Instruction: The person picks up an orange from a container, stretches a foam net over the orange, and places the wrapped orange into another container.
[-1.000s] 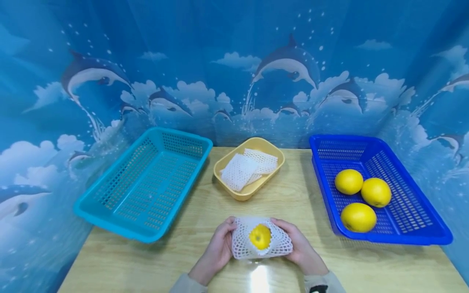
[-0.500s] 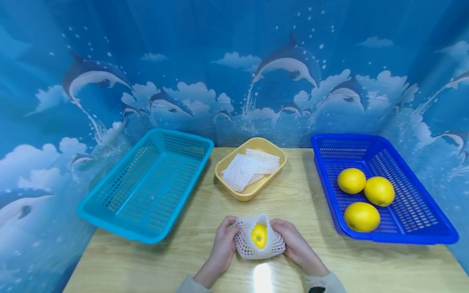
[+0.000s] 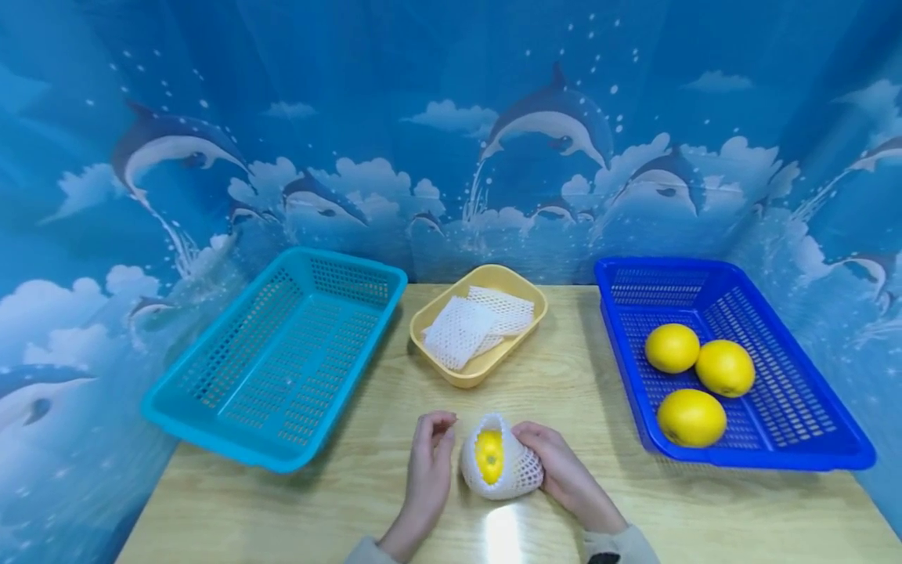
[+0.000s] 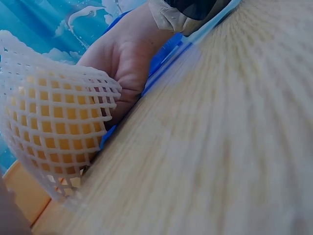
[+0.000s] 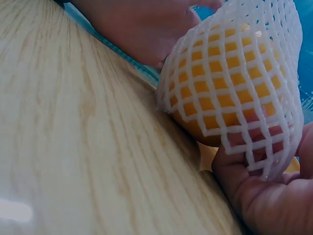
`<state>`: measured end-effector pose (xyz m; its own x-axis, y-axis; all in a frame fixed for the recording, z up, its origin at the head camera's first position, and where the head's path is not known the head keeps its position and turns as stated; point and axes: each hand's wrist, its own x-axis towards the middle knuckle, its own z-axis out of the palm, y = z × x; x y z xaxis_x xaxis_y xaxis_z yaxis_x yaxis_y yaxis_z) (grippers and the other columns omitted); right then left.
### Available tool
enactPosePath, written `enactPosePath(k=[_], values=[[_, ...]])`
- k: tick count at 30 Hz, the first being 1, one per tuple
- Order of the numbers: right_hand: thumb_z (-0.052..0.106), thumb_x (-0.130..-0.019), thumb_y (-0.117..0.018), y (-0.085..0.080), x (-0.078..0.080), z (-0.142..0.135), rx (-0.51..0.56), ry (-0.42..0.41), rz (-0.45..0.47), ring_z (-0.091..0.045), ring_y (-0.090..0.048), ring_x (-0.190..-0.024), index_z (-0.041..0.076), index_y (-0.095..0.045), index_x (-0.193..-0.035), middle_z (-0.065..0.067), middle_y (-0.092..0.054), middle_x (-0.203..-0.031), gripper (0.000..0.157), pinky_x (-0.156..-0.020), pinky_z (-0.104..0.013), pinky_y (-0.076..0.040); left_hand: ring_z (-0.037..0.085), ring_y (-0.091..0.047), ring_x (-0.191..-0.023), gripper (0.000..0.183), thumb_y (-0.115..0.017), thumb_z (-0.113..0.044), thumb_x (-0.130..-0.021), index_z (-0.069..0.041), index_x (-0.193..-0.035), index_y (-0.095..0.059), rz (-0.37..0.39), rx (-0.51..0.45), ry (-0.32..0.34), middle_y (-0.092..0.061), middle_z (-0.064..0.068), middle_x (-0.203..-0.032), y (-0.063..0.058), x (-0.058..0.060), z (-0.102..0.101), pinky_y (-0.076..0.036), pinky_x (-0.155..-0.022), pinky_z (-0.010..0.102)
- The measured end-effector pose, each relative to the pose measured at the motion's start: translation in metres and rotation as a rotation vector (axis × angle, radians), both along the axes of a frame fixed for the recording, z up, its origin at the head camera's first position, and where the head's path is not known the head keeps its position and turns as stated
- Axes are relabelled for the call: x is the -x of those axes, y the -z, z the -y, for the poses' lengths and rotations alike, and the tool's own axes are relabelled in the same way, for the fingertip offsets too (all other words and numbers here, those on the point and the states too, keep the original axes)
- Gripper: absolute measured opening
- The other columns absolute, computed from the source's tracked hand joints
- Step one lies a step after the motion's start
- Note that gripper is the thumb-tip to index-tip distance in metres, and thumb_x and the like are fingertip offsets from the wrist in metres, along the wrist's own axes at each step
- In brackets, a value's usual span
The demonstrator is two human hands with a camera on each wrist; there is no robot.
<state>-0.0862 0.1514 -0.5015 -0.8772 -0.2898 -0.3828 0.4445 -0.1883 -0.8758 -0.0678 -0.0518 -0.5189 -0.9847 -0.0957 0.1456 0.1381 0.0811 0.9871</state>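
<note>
A round yellow fruit (image 3: 489, 457), similar to an orange, sits inside a white foam fruit net (image 3: 524, 470) on the table in front of the person. Its end shows through the net's mouth, which faces left and toward the person. My right hand (image 3: 560, 474) grips the right end of the net, with thumb and fingers around the mesh in the right wrist view. Just left of the fruit, my left hand (image 3: 428, 462) is apart from it, fingers loosely bent and holding nothing. The mesh (image 5: 225, 83) covers most of the fruit in both wrist views.
A teal plastic basket (image 3: 165, 407) stands at the left. Behind the hands, a small yellow tray (image 3: 465, 380) holds several flat white foam nets (image 3: 458, 329). On the right, a blue basket (image 3: 796, 458) contains three yellow fruits (image 3: 690, 417). A dolphin-print curtain (image 3: 451, 157) surrounds the table.
The left hand has let go of the net and drawn slightly left. The net, earlier stretched between both hands, has gathered around the fruit, and its mouth has turned left. The right hand keeps its grip.
</note>
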Motion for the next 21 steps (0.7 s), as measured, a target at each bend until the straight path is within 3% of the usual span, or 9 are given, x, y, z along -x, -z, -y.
enactPosePath(k=[4,6,8,11,14,18,21], values=[[0.011,-0.1,-0.047,0.0,0.001,0.002,-0.019,0.007,-0.005,-0.013,-0.058,-0.09,0.0,-0.061,-0.102,-0.002,-0.062,-0.094,0.018,-0.083,-0.026,-0.051,0.026,-0.048,-0.121,0.042,-0.041,-0.02,-0.098,-0.001,-0.134,-0.049,-0.353,0.102,0.045,-0.051,0.013,-0.134,0.004,-0.002,0.002,-0.038,-0.098,0.037],[0.011,-0.1,-0.047,0.001,0.002,0.003,-0.022,0.003,-0.012,-0.013,-0.059,-0.089,-0.001,-0.061,-0.103,-0.003,-0.062,-0.094,0.018,-0.082,-0.026,-0.051,0.027,-0.043,-0.126,0.054,-0.04,-0.035,-0.099,0.0,-0.142,-0.042,-0.463,0.131,0.115,-0.046,0.015,-0.14,0.005,-0.002,0.002,-0.036,-0.099,0.04],[0.01,-0.1,-0.047,0.002,0.002,0.003,-0.022,-0.004,-0.021,-0.013,-0.059,-0.088,-0.001,-0.061,-0.103,-0.003,-0.063,-0.094,0.018,-0.08,-0.026,-0.052,0.026,-0.039,-0.131,0.069,-0.039,-0.052,-0.099,-0.001,-0.146,-0.035,-0.521,0.175,0.179,-0.042,0.014,-0.145,0.005,-0.002,0.0,-0.034,-0.101,0.04],[0.01,-0.1,-0.049,0.003,0.001,0.005,-0.027,0.015,-0.037,-0.012,-0.06,-0.085,0.0,-0.062,-0.102,-0.003,-0.064,-0.092,0.017,-0.077,-0.025,-0.053,0.027,-0.035,-0.132,0.083,-0.039,-0.064,-0.095,0.0,-0.147,-0.03,-0.571,0.231,0.266,-0.038,0.014,-0.148,0.004,0.0,-0.003,-0.032,-0.106,0.041],[0.012,-0.1,-0.053,0.003,-0.001,0.009,-0.071,0.057,-0.05,-0.013,-0.061,-0.079,0.001,-0.062,-0.099,-0.004,-0.065,-0.088,0.014,-0.071,-0.025,-0.053,0.029,-0.037,-0.131,0.087,-0.047,-0.066,-0.092,0.001,-0.146,-0.029,-0.597,0.261,0.332,-0.038,0.016,-0.147,0.005,0.002,-0.004,-0.033,-0.109,0.045],[0.013,-0.099,-0.057,0.003,-0.004,0.014,-0.178,0.124,-0.114,-0.013,-0.061,-0.069,-0.001,-0.06,-0.097,-0.005,-0.066,-0.08,0.014,-0.063,-0.025,-0.052,0.025,-0.038,-0.129,0.088,-0.069,-0.051,-0.082,-0.007,-0.148,-0.03,-0.514,0.269,0.385,-0.039,0.011,-0.147,0.008,0.001,-0.004,-0.035,-0.107,0.043],[0.01,-0.098,-0.059,0.006,-0.005,0.016,-0.281,0.197,-0.248,-0.012,-0.058,-0.062,-0.003,-0.061,-0.095,-0.004,-0.064,-0.072,0.014,-0.057,-0.024,-0.049,0.022,-0.041,-0.125,0.096,-0.084,-0.039,-0.072,-0.012,-0.148,-0.032,-0.455,0.304,0.389,-0.041,0.006,-0.145,0.008,0.0,-0.005,-0.038,-0.104,0.04]])
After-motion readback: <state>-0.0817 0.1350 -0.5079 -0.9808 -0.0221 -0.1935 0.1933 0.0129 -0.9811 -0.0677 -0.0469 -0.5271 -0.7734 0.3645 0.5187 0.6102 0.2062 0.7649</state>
